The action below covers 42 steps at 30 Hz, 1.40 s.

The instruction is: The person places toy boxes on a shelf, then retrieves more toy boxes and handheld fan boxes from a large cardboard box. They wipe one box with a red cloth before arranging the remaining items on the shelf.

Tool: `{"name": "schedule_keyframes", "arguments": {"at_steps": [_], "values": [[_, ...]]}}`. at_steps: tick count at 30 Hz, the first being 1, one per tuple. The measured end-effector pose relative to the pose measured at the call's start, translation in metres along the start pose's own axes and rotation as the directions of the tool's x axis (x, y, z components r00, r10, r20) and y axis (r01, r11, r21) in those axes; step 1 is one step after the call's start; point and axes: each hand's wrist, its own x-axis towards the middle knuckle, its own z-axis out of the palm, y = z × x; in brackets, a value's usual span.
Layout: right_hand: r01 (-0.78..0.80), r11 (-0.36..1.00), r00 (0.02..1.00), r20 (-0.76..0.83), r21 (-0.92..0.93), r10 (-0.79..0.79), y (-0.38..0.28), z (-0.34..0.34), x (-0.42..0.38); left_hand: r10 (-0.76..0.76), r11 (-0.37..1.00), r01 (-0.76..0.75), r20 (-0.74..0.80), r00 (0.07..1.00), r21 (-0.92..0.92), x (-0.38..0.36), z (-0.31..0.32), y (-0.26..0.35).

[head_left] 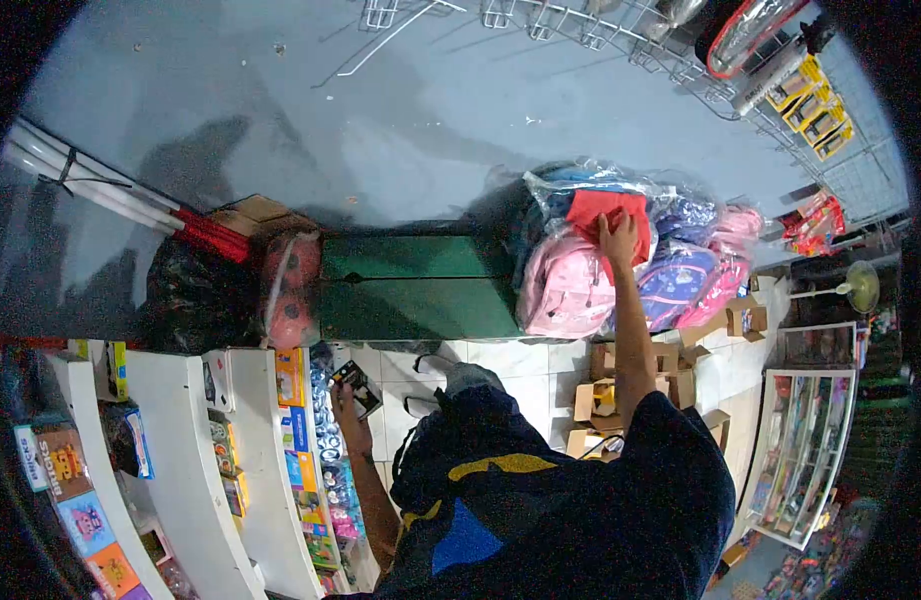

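Observation:
My right hand (pixel 617 238) reaches forward, its fingers curled on a red cloth-like piece (pixel 588 212) lying on top of plastic-wrapped backpacks. Just below it is a pink backpack (pixel 568 285), with a purple-blue backpack (pixel 677 280) to its right. Down at the left, beside the shelves, my left hand (pixel 346 405) is closed around the edge of a small black box (pixel 362 386) with light printing. Its fingers are partly hidden by the box.
A green cabinet (pixel 415 305) stands against the wall, left of the backpacks. White shelves (pixel 250 450) with boxed toys line the left. Open cardboard boxes (pixel 592 402) sit on the tiled floor to the right. Near a fan (pixel 860 287) stands a glass display case (pixel 800 450).

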Motion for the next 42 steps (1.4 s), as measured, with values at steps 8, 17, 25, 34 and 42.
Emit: {"name": "schedule_keyframes", "arguments": {"at_steps": [8, 17, 25, 34, 42], "values": [[0.176, 0.597, 0.77, 0.268, 0.783, -0.579, -0.2, -0.059, -0.116, 0.066, 0.972, -0.078, -0.062, 0.996, -0.223, 0.035, 0.036, 0.091], [0.196, 0.288, -0.17, 0.322, 0.937, -0.931, -0.374, -0.075, -0.237, 0.244, 0.968, -0.249, -0.121, 0.962, -0.026, 0.016, 0.004, 0.163], [-0.218, -0.111, -0.097, -0.135, 0.97, -0.986, -0.573, -0.111, -0.222, 0.336, 0.928, -0.369, -0.529, 0.78, 0.045, -0.06, -0.061, 0.122], [-0.295, -0.281, -0.216, -0.351, 0.913, -0.911, -0.745, -0.205, -0.215, -0.141, 0.931, -0.159, -0.726, 0.673, -0.328, -0.203, -0.034, 0.06], [-0.364, -0.336, -0.178, -0.419, 0.869, -0.89, -0.753, -0.203, -0.25, -0.358, 0.831, -0.249, -0.821, 0.445, -0.497, -0.232, -0.007, 0.037]]}}
